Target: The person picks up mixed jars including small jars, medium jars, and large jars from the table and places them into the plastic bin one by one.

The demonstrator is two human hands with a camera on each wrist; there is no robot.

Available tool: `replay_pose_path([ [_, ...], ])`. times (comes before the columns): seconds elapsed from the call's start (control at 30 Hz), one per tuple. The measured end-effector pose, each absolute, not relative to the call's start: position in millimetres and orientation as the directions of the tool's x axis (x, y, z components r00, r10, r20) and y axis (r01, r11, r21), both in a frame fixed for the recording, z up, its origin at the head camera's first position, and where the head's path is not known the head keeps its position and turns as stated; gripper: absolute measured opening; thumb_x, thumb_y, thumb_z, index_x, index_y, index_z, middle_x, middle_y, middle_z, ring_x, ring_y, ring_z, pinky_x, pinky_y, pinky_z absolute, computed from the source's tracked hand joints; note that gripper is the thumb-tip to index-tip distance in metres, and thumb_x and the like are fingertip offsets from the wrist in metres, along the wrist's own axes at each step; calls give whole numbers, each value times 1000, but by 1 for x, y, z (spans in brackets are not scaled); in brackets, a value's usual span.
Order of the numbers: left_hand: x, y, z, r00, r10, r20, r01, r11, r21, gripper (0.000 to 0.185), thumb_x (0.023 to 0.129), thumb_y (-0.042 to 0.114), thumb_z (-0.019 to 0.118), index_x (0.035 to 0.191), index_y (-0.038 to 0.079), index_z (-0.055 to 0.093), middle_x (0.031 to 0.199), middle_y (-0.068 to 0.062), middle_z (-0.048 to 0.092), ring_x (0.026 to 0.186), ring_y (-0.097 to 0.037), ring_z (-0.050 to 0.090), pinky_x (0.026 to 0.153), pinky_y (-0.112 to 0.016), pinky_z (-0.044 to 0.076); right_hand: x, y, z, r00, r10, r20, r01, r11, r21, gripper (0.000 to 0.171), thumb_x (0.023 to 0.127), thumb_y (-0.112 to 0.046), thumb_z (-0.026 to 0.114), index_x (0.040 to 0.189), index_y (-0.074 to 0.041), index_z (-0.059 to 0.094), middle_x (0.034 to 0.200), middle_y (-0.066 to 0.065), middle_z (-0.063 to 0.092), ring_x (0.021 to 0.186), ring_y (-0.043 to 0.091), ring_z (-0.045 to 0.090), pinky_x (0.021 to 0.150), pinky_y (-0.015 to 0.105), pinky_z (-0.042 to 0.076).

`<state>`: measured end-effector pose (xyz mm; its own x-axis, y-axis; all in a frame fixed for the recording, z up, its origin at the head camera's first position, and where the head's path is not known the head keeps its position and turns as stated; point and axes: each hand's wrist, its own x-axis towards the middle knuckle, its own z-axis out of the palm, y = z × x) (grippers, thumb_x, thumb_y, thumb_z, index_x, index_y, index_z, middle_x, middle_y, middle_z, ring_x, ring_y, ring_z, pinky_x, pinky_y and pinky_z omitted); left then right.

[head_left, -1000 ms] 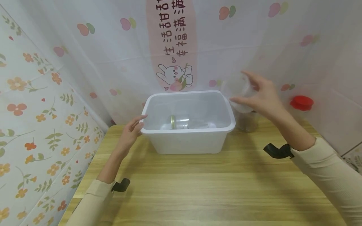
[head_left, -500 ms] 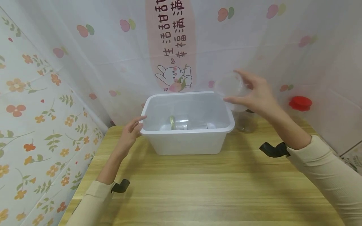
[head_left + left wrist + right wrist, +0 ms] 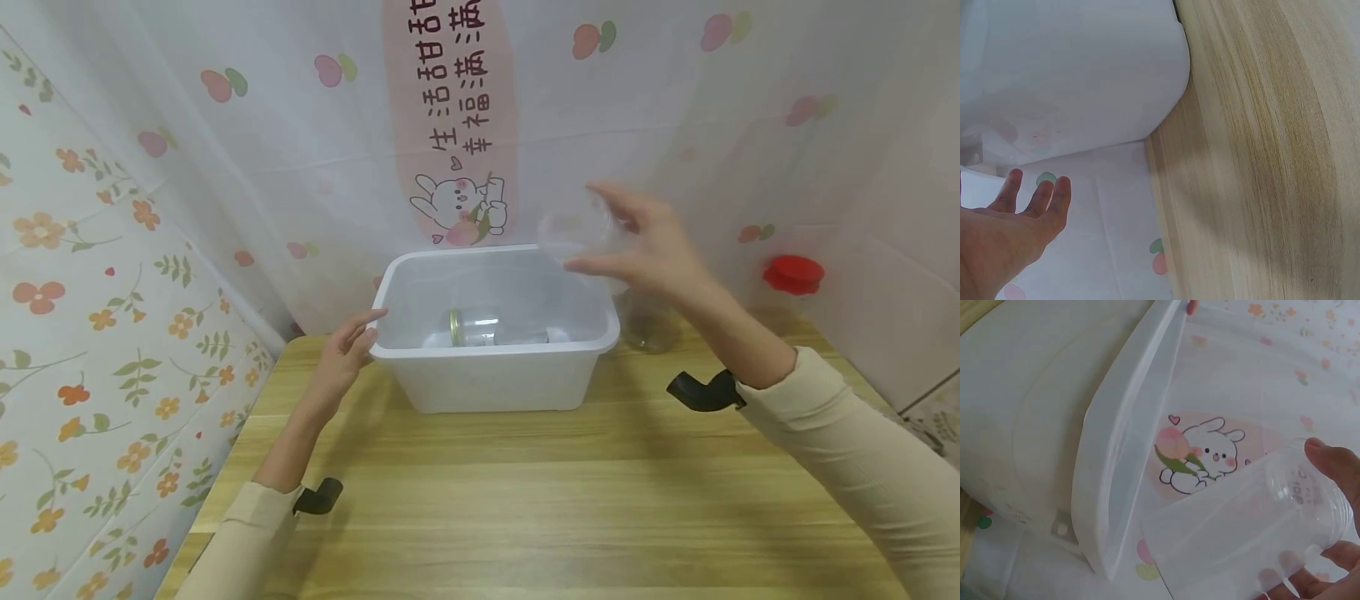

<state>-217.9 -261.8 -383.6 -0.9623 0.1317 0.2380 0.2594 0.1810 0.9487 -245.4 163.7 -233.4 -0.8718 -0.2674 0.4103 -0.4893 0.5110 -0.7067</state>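
Note:
My right hand (image 3: 652,242) grips a clear plastic jar (image 3: 573,232) above the right back part of a white plastic bin (image 3: 495,379). In the right wrist view the jar (image 3: 1229,531) is tilted, its ringed end among the fingers and thumb, its wall see-through. My left hand (image 3: 345,358) is at the bin's left rim, index fingertip over the edge; the left wrist view shows the other fingers (image 3: 1057,203) loosely extended beside the bin wall. Inside the bin a clear jar with a gold lid (image 3: 455,327) lies on its side, with another clear container (image 3: 523,333) beside it.
Behind the bin's right end stands another clear jar (image 3: 651,327). A red lid-like thing (image 3: 793,274) is farther right, near the curtain. The bin rests on a wood-grain table (image 3: 480,483), against a printed curtain (image 3: 637,100) at the back.
My right hand has moved left with the clear jar, from beside the bin's right end to over its right back rim. The left hand has stayed at the left rim.

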Motion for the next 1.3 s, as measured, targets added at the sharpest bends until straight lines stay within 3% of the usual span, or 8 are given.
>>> replay_pose_path([
  [0.57,-218,-263,-385,-957,143,250,274,181,945,43,110,27,48,149,8,48,154,-14,42,135,-33,45,105,-49,44,-253,139,-247,-852,-341,397,-522,498,-692,91,74,-24,93,153,-14,47,151,5,49,130,28,45,104,58,39],
  [0.8,-220,-263,-385,-957,145,252,274,167,947,44,110,26,48,149,7,48,154,-13,42,136,-35,44,106,-52,43,-255,132,-251,-864,-389,320,-494,530,-689,97,72,-27,94,154,-13,44,155,6,43,139,30,39,111,60,32],
  [1.03,-219,-262,-384,-961,134,240,260,162,952,43,110,24,48,149,6,48,153,-13,43,134,-34,45,106,-55,41,-257,124,-255,-861,-436,262,-497,613,-614,100,69,-30,96,154,-13,45,161,12,32,147,35,27,113,65,24],
  [1.3,-219,-263,-386,-958,149,246,268,152,951,43,110,24,47,149,5,47,155,-12,41,136,-34,44,107,-58,39,-258,129,-264,-820,-558,131,-524,636,-567,127,66,-51,95,164,-24,19,167,11,12,149,36,16,109,70,24],
])
